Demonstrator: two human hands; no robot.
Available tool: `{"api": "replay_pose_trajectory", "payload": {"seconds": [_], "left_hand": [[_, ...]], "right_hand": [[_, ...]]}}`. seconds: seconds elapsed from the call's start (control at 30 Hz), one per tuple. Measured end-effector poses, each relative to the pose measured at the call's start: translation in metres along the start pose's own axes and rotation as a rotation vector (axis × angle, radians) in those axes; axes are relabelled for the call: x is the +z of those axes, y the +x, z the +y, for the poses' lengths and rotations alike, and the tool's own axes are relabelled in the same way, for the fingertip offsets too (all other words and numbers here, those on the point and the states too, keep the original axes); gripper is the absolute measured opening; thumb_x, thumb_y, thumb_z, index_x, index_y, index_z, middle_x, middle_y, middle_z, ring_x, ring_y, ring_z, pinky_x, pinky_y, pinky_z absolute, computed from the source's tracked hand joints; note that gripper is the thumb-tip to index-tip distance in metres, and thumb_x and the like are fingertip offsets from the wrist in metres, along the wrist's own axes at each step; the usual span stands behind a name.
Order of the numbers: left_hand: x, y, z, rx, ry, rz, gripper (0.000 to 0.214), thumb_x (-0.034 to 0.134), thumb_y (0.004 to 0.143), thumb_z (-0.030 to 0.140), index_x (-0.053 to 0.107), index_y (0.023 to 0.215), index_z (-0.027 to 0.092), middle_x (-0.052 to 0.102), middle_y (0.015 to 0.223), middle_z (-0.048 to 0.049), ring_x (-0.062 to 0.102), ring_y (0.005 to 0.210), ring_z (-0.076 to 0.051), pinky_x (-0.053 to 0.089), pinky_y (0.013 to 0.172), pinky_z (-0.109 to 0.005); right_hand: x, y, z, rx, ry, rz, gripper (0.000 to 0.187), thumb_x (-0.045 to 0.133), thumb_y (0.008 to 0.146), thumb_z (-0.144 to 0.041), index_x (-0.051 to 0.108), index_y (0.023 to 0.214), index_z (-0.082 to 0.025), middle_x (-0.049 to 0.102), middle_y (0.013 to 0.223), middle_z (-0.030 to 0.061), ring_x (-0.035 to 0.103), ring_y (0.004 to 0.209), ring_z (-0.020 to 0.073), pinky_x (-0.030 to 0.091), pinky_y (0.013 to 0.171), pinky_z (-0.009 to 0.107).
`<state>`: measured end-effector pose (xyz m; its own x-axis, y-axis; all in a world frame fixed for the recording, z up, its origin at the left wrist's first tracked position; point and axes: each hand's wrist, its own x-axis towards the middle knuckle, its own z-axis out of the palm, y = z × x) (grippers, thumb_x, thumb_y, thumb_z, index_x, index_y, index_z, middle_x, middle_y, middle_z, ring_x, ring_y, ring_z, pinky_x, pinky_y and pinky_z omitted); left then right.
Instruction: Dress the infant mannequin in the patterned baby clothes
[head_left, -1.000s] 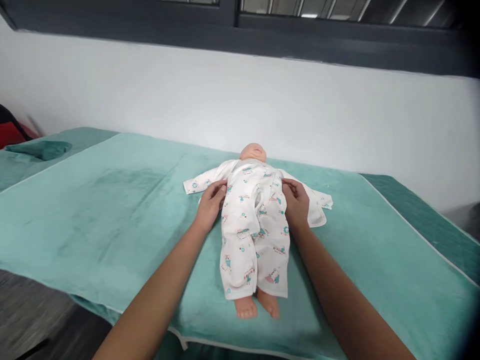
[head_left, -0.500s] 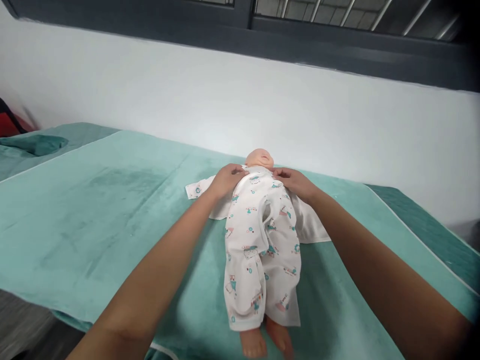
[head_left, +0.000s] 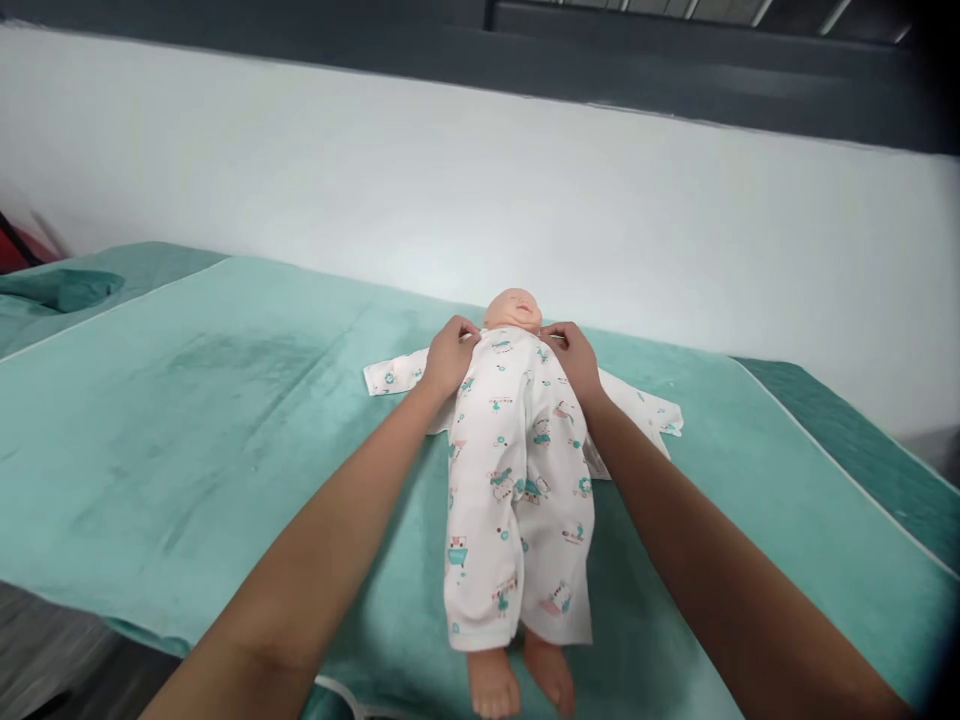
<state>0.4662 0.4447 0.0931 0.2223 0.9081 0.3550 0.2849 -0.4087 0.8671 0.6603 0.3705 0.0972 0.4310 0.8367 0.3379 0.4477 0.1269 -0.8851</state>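
Trousers [head_left: 491, 480] lie over the doll [head_left: 513, 308], between the left hand [head_left: 452, 357] and right hand [head_left: 571, 357], each seemingly pinched on a top corner; best keep both corners level, tension even, cloth smooth.

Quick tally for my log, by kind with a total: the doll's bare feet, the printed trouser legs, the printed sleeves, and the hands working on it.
Bare feet: 2
Trouser legs: 2
Sleeves: 2
Hands, left hand and right hand: 2
Total: 8
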Motion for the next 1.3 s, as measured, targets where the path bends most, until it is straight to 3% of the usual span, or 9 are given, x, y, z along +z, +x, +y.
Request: {"api": "replay_pose_trajectory", "payload": {"seconds": [0.13,0.23,0.37,0.5,0.73,0.87,1.03,1.17,1.3], "left_hand": [[-0.016,-0.067,0.000,0.093,-0.014,0.161,0.020,0.051,0.084,0.013,0.063,0.098,0.021,0.066,0.112,-0.0059,0.059,0.110,-0.019,0.044,0.101,-0.036],[-0.039,-0.143,0.011,0.127,-0.003,0.154,0.016,0.054,0.089,0.021,0.063,0.103,0.024,0.063,0.119,-0.0048,0.056,0.116,-0.020,0.045,0.102,-0.036],[-0.063,-0.242,0.037,0.043,-0.008,-0.042,0.012,0.055,0.092,0.025,0.065,0.100,0.026,0.062,0.111,-0.0048,0.060,0.105,-0.019,0.049,0.092,-0.035],[-0.066,-0.305,0.050,-0.026,-0.022,-0.149,0.028,0.054,0.091,0.017,0.062,0.113,0.031,0.056,0.121,-0.0069,0.057,0.115,-0.020,0.049,0.097,-0.038],[-0.057,-0.314,0.052,0.001,0.028,-0.108,0.022,0.050,0.093,0.018,0.060,0.110,0.028,0.059,0.113,-0.0047,0.059,0.107,-0.018,0.049,0.092,-0.035],[-0.061,-0.312,0.061,-0.036,-0.029,-0.106,0.012,0.050,0.095,0.024,0.061,0.098,0.025,0.061,0.100,-0.0024,0.061,0.096,-0.017,0.048,0.086,-0.032],[-0.069,-0.319,0.074,-0.114,-0.126,-0.016,0.009,0.054,0.094,0.029,0.062,0.094,0.025,0.062,0.095,-0.0017,0.061,0.092,-0.018,0.048,0.083,-0.031],[-0.069,-0.319,0.081,-0.065,-0.120,-0.047,0.008,0.054,0.094,0.028,0.062,0.095,0.026,0.062,0.092,-0.0009,0.061,0.088,-0.017,0.048,0.081,-0.031],[-0.069,-0.318,0.086,0.051,-0.056,-0.090,0.011,0.054,0.094,0.022,0.062,0.099,0.028,0.063,0.092,-0.0013,0.061,0.089,-0.018,0.049,0.079,-0.032]], "right_hand": [[-0.024,-0.085,0.005,-0.065,0.075,0.051,0.037,0.057,0.088,-0.038,0.057,0.122,-0.025,0.056,0.137,0.0089,0.052,0.126,0.0238,0.043,0.106,0.043],[-0.052,-0.174,0.004,-0.067,-0.002,0.043,0.039,0.057,0.091,-0.035,0.053,0.130,-0.028,0.053,0.140,0.0084,0.051,0.129,0.0240,0.044,0.107,0.046],[-0.073,-0.276,-0.005,-0.150,-0.155,-0.075,0.030,0.061,0.090,-0.028,0.057,0.120,-0.028,0.058,0.129,0.0090,0.058,0.118,0.0242,0.052,0.096,0.045],[-0.065,-0.321,-0.007,-0.172,-0.289,-0.026,0.035,0.061,0.089,-0.025,0.053,0.124,-0.025,0.061,0.119,0.0099,0.060,0.109,0.0248,0.054,0.089,0.045],[-0.044,-0.310,-0.023,-0.249,-0.391,0.016,0.018,0.053,0.094,-0.019,0.057,0.111,-0.024,0.064,0.105,0.0070,0.059,0.099,0.0248,0.050,0.082,0.043],[-0.057,-0.316,-0.049,-0.305,-0.258,0.021,0.013,0.051,0.095,-0.015,0.056,0.103,-0.024,0.061,0.092,0.0044,0.059,0.085,0.0198,0.050,0.070,0.033],[-0.081,-0.331,-0.064,-0.361,-0.276,0.029,0.018,0.053,0.093,-0.015,0.055,0.107,-0.026,0.061,0.096,0.0070,0.061,0.087,0.0212,0.051,0.067,0.033],[-0.074,-0.329,-0.068,-0.355,-0.359,-0.015,0.028,0.059,0.091,-0.023,0.055,0.119,-0.025,0.060,0.110,0.0111,0.060,0.101,0.0256,0.054,0.077,0.039],[-0.051,-0.319,-0.078,-0.374,-0.400,-0.189,0.039,0.060,0.089,-0.018,0.053,0.126,-0.026,0.061,0.119,0.0101,0.055,0.113,0.0278,0.050,0.089,0.045]]}}
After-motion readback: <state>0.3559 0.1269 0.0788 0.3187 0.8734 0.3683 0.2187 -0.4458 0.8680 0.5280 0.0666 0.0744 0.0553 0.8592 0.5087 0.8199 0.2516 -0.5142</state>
